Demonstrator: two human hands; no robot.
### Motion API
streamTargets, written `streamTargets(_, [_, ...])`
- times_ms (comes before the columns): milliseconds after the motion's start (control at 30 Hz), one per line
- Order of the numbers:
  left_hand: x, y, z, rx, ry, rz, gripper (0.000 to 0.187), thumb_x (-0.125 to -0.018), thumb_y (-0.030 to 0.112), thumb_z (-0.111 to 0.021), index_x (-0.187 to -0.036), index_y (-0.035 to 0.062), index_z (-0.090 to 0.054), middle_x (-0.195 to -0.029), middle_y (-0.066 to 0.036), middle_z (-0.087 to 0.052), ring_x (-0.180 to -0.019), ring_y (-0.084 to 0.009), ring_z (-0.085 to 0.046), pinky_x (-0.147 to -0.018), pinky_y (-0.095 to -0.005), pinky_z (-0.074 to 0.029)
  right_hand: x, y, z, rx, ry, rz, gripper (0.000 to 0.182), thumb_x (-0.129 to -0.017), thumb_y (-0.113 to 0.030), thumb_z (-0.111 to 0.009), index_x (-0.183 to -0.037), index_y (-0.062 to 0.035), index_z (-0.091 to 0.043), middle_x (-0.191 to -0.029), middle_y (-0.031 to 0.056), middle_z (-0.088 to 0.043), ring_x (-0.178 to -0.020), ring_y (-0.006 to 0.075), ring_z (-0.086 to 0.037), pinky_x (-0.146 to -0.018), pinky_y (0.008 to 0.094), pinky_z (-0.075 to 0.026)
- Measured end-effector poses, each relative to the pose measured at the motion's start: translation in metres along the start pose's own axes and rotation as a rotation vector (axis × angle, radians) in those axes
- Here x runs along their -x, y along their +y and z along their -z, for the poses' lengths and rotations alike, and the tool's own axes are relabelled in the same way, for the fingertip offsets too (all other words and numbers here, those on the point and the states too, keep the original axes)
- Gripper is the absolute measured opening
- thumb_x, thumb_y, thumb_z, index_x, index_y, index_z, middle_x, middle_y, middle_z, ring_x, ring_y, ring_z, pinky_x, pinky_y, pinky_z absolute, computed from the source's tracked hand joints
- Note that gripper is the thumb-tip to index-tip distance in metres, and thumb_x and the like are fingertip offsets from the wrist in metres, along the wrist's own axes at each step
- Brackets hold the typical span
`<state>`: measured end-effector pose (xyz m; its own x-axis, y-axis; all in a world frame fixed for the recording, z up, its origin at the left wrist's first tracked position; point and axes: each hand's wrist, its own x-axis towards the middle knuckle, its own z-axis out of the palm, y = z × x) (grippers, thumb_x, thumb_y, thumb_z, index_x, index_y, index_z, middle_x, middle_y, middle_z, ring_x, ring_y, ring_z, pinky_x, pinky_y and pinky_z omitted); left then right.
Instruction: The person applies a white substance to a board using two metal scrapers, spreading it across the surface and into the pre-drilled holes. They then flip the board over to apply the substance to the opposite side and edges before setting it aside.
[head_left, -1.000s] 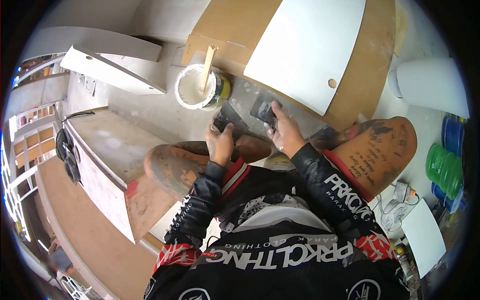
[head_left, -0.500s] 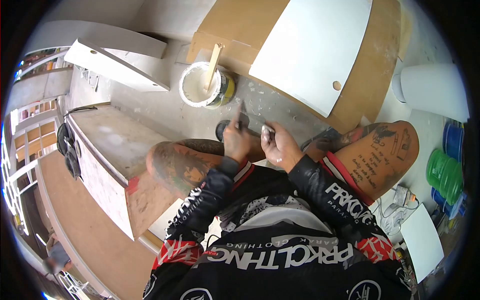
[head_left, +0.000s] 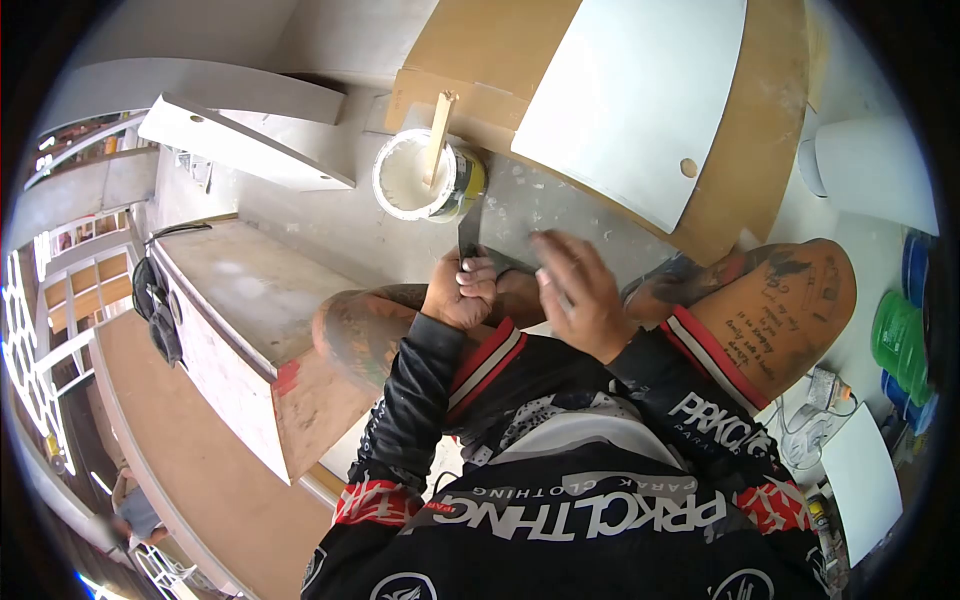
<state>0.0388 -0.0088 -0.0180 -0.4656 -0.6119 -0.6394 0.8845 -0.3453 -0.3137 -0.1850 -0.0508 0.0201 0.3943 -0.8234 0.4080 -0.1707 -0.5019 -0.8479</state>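
Observation:
My left hand (head_left: 460,290) is closed round the handle of a putty knife (head_left: 469,232), its dark blade pointing away from me toward the bucket. My right hand (head_left: 580,295) is to the right of it, fingers stretched and partly blurred, with nothing visible in it. Just beyond the knife stands an open bucket (head_left: 468,190) of whitish paste, its rim smeared. A wooden stick (head_left: 438,140) leans upright in the paste.
A white panel (head_left: 630,90) with a round hole lies on cardboard (head_left: 470,60) ahead. To the left are a box-like wooden piece (head_left: 260,290) and a white board (head_left: 240,145). Blue and green containers (head_left: 900,340) stand at right. A person (head_left: 135,510) is at far left.
My right hand has moved away from my left and its fingers have opened out. The left hand has turned slightly, with the putty knife still in it. The view has shifted a little.

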Motion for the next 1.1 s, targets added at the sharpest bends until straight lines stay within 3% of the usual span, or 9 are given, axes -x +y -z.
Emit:
streamTargets(133, [0.006, -0.020, 0.002, -0.033, 0.166, 0.148, 0.030, -0.097, 0.027, -0.042, -0.080, 0.0059, -0.053, -0.054, 0.002, -0.044, -0.039, -0.0066, -0.039, -0.032, -0.0187, -0.032, 0.010, 0.023, -0.044, 0.031, -0.168, -0.114, 0.048, -0.079, -0.003, -0.056, -0.127, -0.0049, -0.050, -0.114, 0.0216, -0.055, -0.101, 0.0409, -0.055, -0.090, 0.0449, -0.047])
streamTargets(267, [0.013, -0.015, 0.012, -0.356, 0.308, -0.004, 0.021, -0.094, 0.026, -0.055, -0.089, 0.0065, -0.055, -0.058, -0.001, -0.051, -0.041, -0.0091, -0.045, -0.034, -0.0197, -0.035, 0.030, 0.111, -0.053, 0.131, -0.364, -0.914, 0.029, -0.082, -0.015, -0.053, -0.105, -0.0004, -0.062, -0.099, 0.0278, -0.063, -0.092, 0.0438, -0.060, -0.080, 0.0508, -0.048])
streamTargets(433, [0.012, -0.021, -0.022, -0.935, 0.547, -0.720, 0.018, -0.093, 0.014, -0.054, -0.106, 0.0028, -0.057, -0.083, -0.006, -0.064, -0.059, -0.0167, -0.062, -0.043, -0.0275, -0.045, -0.013, 0.040, -0.021, 0.162, 0.023, -0.297, 0.035, -0.081, -0.011, -0.053, -0.115, -0.0041, -0.057, -0.106, 0.0199, -0.060, -0.098, 0.0414, -0.056, -0.080, 0.0491, -0.048])
streamTargets(533, [0.013, -0.011, -0.036, -0.968, 0.420, -0.658, 0.016, -0.094, 0.013, -0.053, -0.106, 0.0038, -0.056, -0.087, -0.005, -0.063, -0.065, -0.0132, -0.062, -0.050, -0.0278, -0.047, -0.020, 0.004, 0.002, 0.134, -0.219, -0.092, 0.044, -0.080, -0.006, -0.053, -0.124, -0.0071, -0.054, -0.117, 0.0177, -0.057, -0.106, 0.0398, -0.053, -0.087, 0.0445, -0.046])
streamTargets(567, [0.024, 0.002, -0.040, -0.910, 0.282, -0.459, 0.016, -0.094, 0.015, -0.053, -0.106, 0.0038, -0.056, -0.089, -0.004, -0.063, -0.069, -0.0123, -0.061, -0.056, -0.0284, -0.049, -0.002, 0.022, -0.007, 0.251, -0.369, -0.193, 0.043, -0.079, -0.007, -0.053, -0.122, -0.0083, -0.054, -0.115, 0.0177, -0.057, -0.104, 0.0396, -0.054, -0.084, 0.0470, -0.047])
streamTargets(733, [0.066, 0.024, -0.114, -0.893, 0.175, -1.027, 0.026, -0.094, 0.016, -0.055, -0.115, 0.0007, -0.055, -0.104, -0.006, -0.061, -0.096, -0.0149, -0.059, -0.088, -0.0288, -0.046, 0.029, 0.074, -0.024, 0.214, -0.391, -0.619, 0.044, -0.079, -0.006, -0.056, -0.123, -0.0103, -0.053, -0.100, 0.0208, -0.062, -0.090, 0.0395, -0.061, -0.078, 0.0490, -0.048])
streamTargets(833, [0.095, 0.077, -0.135, -0.757, 0.049, -1.168, 0.029, -0.093, 0.009, -0.053, -0.120, -0.0028, -0.054, -0.113, -0.008, -0.061, -0.106, -0.0174, -0.058, -0.095, -0.0320, -0.044, -0.024, 0.057, -0.020, -0.098, -0.045, -0.362, 0.038, -0.081, -0.002, -0.058, -0.118, -0.0106, -0.055, -0.092, 0.0160, -0.065, -0.087, 0.0287, -0.064, -0.076, 0.0400, -0.049])
streamTargets(967, [0.098, 0.139, -0.122, -0.633, 0.044, -1.407, 0.026, -0.091, 0.009, -0.055, -0.114, -0.0039, -0.056, -0.110, -0.007, -0.061, -0.102, -0.0196, -0.059, -0.095, -0.0327, -0.045, -0.062, 0.092, -0.027, -0.438, -0.155, -0.747, 0.019, -0.088, -0.007, -0.060, -0.107, -0.0040, -0.060, -0.095, 0.0033, -0.064, -0.086, 0.0097, -0.057, -0.080, 0.0251, -0.045])
streamTargets(1100, [0.078, 0.152, -0.100, -0.422, 0.311, -1.330, 0.019, -0.090, 0.015, -0.056, -0.106, 0.0053, -0.061, -0.101, -0.004, -0.061, -0.090, -0.0178, -0.058, -0.085, -0.0367, -0.044, -0.110, 0.103, -0.068, -0.460, -0.124, -0.783, 0.027, -0.091, -0.020, -0.061, -0.108, 0.0009, -0.060, -0.104, 0.0078, -0.064, -0.093, 0.0131, -0.058, -0.086, 0.0268, -0.044])
